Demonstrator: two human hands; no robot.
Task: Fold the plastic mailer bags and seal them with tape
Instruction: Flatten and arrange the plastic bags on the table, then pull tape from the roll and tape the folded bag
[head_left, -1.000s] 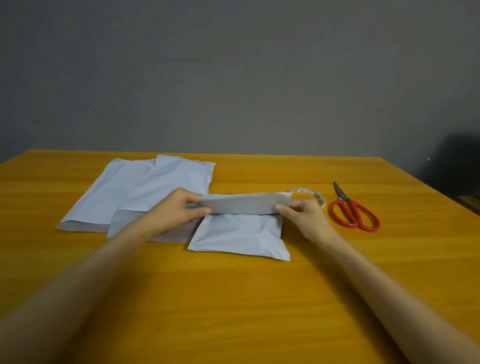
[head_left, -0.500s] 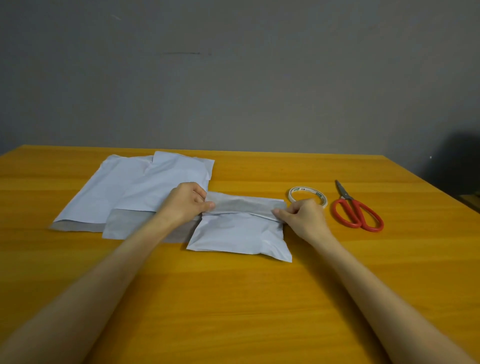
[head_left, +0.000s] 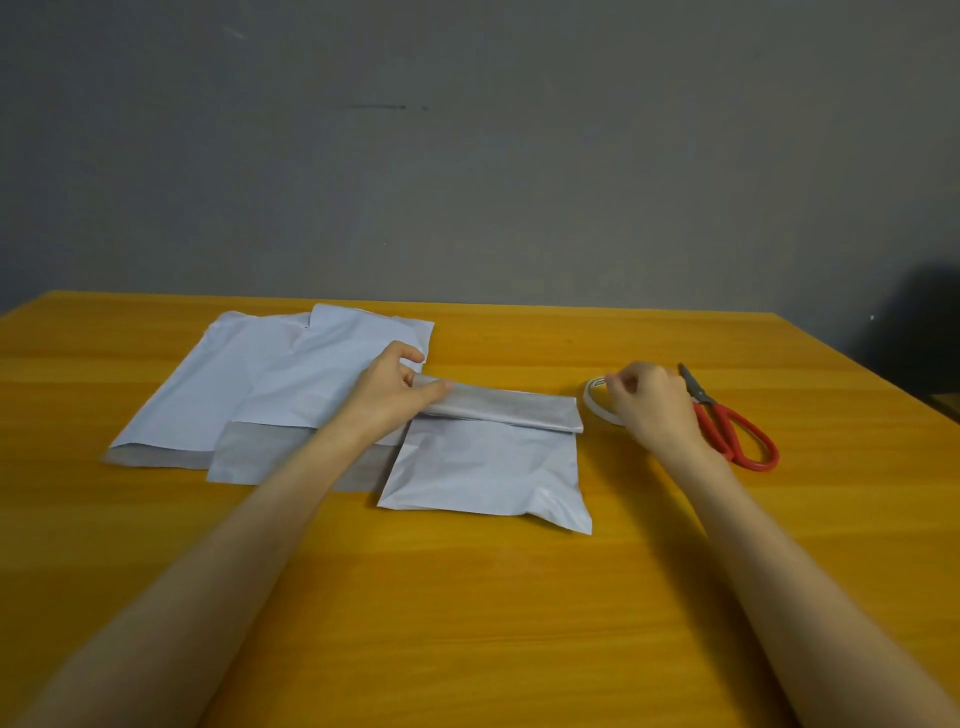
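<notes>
A white plastic mailer bag (head_left: 483, 467) lies on the wooden table (head_left: 467, 623), its grey top flap (head_left: 514, 411) folded down over it. My left hand (head_left: 392, 392) pinches the flap's left end and holds it down. To the right of the bag, my right hand (head_left: 652, 410) sits on the white tape roll (head_left: 595, 402), fingers curled over its far rim. The hand hides most of the roll.
Two flat white mailers (head_left: 249, 384) overlap at the left, partly under my left forearm. Red-handled scissors (head_left: 737, 434) lie just right of my right hand. A grey wall stands behind the table's far edge.
My right hand let go of the flap's right end and moved right onto the tape roll. The flap has gone from raised to folded flat, and my left hand stays on its left end.
</notes>
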